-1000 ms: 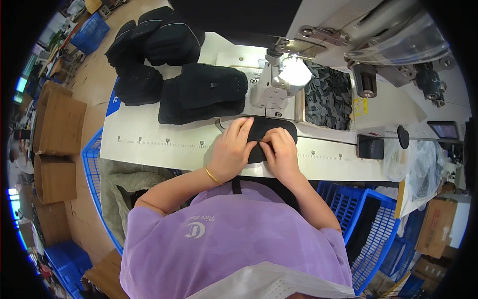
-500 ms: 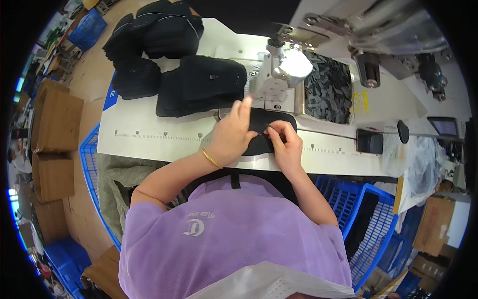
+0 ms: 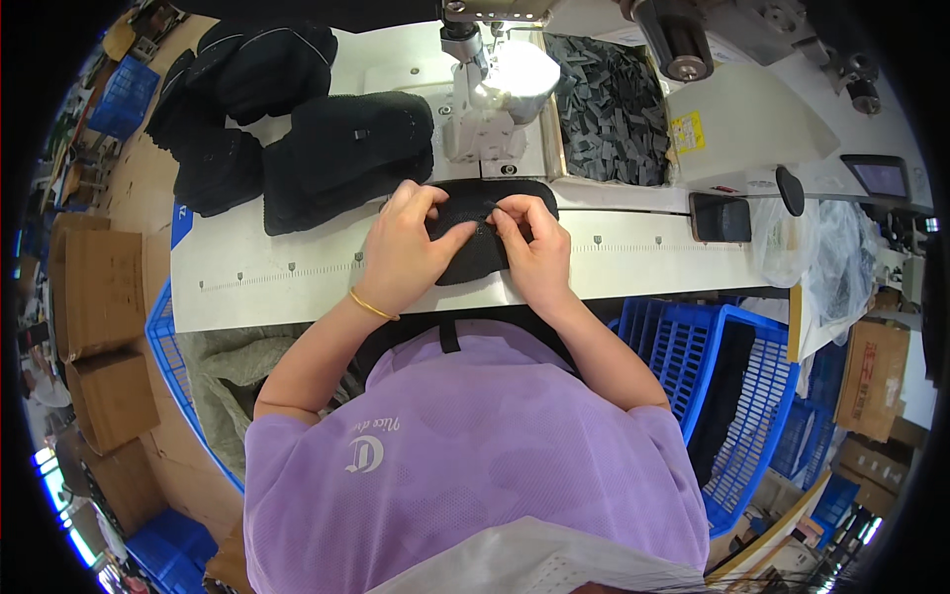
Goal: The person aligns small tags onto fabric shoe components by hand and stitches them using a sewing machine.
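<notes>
A black fabric piece (image 3: pixel 473 265) with rounded corners lies on the machine table in front of the sewing machine head (image 3: pixel 495 109). My left hand (image 3: pixel 404 243) rests on its left side, fingers bent and thumb stretched out apart from them, pressing the cloth. With thumb and forefinger together, my right hand (image 3: pixel 537 246) pinches a small dark strip (image 3: pixel 490 205) over the middle of the piece. The strip is partly hidden by the fingertips. Right of the machine head, a tray (image 3: pixel 554 148) holds many loose dark grey strips.
Stacked black fabric pieces (image 3: pixel 346 148) lie at the far left of the table (image 3: pixel 267 302). A phone (image 3: pixel 719 218) and a clear plastic bag (image 3: pixel 831 238) lie to the right. Blue crates (image 3: pixel 737 416) stand below the table edge, cardboard boxes (image 3: pixel 104 287) on the left floor.
My view has shifted, so the table appears further left and higher. The left forefinger, stretched out before, is now bent onto the fabric piece. The right hand keeps its pinch.
</notes>
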A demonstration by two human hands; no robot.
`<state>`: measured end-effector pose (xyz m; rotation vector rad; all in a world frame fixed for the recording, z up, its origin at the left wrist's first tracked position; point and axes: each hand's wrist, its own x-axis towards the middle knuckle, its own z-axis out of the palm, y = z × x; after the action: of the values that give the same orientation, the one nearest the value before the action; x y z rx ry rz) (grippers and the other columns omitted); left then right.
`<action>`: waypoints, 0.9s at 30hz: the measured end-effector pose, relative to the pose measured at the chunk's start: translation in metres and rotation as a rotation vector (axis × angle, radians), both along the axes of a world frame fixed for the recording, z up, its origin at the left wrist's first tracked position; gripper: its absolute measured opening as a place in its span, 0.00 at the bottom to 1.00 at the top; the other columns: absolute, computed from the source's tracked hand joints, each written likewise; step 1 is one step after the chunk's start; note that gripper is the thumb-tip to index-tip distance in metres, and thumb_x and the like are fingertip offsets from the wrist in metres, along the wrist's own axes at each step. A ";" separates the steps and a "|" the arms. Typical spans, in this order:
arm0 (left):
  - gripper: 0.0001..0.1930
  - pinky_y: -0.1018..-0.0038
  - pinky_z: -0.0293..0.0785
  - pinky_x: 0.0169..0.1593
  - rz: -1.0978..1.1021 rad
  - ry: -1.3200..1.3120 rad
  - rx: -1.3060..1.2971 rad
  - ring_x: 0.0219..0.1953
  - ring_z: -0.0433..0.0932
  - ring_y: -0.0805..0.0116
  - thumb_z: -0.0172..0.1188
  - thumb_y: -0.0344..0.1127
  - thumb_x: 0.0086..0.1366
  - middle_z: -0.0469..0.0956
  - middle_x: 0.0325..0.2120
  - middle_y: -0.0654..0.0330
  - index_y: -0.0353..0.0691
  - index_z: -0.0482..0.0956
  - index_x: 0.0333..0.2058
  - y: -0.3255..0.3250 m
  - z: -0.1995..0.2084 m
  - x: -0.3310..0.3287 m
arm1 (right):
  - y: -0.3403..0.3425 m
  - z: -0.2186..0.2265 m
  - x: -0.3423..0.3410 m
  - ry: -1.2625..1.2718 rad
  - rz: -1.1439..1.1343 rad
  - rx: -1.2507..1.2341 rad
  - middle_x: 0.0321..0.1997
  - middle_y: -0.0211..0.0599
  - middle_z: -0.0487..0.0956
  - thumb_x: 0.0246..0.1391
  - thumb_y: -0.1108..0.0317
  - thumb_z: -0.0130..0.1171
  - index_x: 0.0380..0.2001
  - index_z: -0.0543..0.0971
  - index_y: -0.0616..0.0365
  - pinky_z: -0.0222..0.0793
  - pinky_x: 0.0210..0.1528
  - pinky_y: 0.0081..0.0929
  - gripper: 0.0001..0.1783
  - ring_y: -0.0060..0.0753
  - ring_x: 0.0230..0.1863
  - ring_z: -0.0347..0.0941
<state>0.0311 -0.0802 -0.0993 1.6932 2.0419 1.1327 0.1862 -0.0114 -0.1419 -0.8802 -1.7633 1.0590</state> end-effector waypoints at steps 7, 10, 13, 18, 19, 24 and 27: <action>0.12 0.76 0.71 0.30 -0.096 -0.665 -0.125 0.26 0.74 0.78 0.63 0.32 0.56 0.76 0.23 0.64 0.31 0.76 0.36 0.001 -0.009 -0.002 | 0.000 0.004 -0.001 0.000 -0.016 0.017 0.27 0.36 0.78 0.53 0.76 0.56 0.32 0.75 0.62 0.69 0.31 0.23 0.03 0.29 0.28 0.75; 0.10 0.81 0.70 0.28 -0.111 -0.744 -0.301 0.26 0.73 0.83 0.59 0.32 0.60 0.79 0.25 0.63 0.31 0.77 0.37 0.002 -0.012 0.000 | 0.006 0.013 0.009 0.067 0.126 -0.184 0.28 0.35 0.79 0.54 0.76 0.56 0.34 0.75 0.63 0.69 0.32 0.21 0.04 0.26 0.30 0.75; 0.09 0.81 0.71 0.30 -0.093 -0.797 -0.204 0.27 0.73 0.82 0.58 0.31 0.61 0.80 0.25 0.63 0.31 0.78 0.36 0.001 -0.015 0.001 | 0.010 0.022 0.016 0.104 0.333 -0.455 0.28 0.36 0.80 0.54 0.74 0.55 0.35 0.75 0.64 0.68 0.34 0.18 0.05 0.21 0.31 0.76; 0.08 0.81 0.73 0.34 -0.166 -0.679 -0.163 0.30 0.74 0.81 0.58 0.30 0.61 0.80 0.29 0.62 0.31 0.78 0.36 -0.002 -0.009 0.004 | 0.004 0.031 0.009 -0.084 0.272 -0.300 0.27 0.34 0.79 0.54 0.74 0.56 0.33 0.76 0.63 0.68 0.33 0.17 0.04 0.20 0.30 0.75; 0.08 0.81 0.73 0.34 -0.172 -0.679 -0.153 0.30 0.74 0.81 0.58 0.30 0.61 0.80 0.29 0.62 0.31 0.78 0.36 -0.003 -0.005 0.004 | 0.002 0.034 0.008 -0.092 0.239 -0.257 0.25 0.36 0.79 0.52 0.73 0.57 0.33 0.76 0.63 0.68 0.32 0.20 0.05 0.23 0.28 0.76; 0.10 0.78 0.76 0.40 -0.151 -1.109 -0.064 0.35 0.78 0.76 0.62 0.27 0.57 0.81 0.34 0.59 0.31 0.79 0.38 -0.012 0.031 -0.002 | 0.006 0.059 0.017 0.028 -0.286 0.285 0.40 0.36 0.72 0.43 0.71 0.66 0.43 0.73 0.61 0.64 0.34 0.25 0.22 0.27 0.33 0.66; 0.10 0.77 0.77 0.40 -0.176 -1.156 -0.100 0.34 0.79 0.74 0.63 0.26 0.56 0.81 0.35 0.58 0.32 0.79 0.38 -0.010 0.050 -0.006 | 0.007 0.073 0.023 0.285 0.106 -0.522 0.38 0.33 0.76 0.50 0.69 0.62 0.45 0.73 0.65 0.68 0.38 0.19 0.20 0.20 0.36 0.71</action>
<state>0.0253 -0.0905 -0.0495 0.7685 1.1481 1.4159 0.2093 -0.0048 -0.0693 -0.8927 -1.3250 1.6702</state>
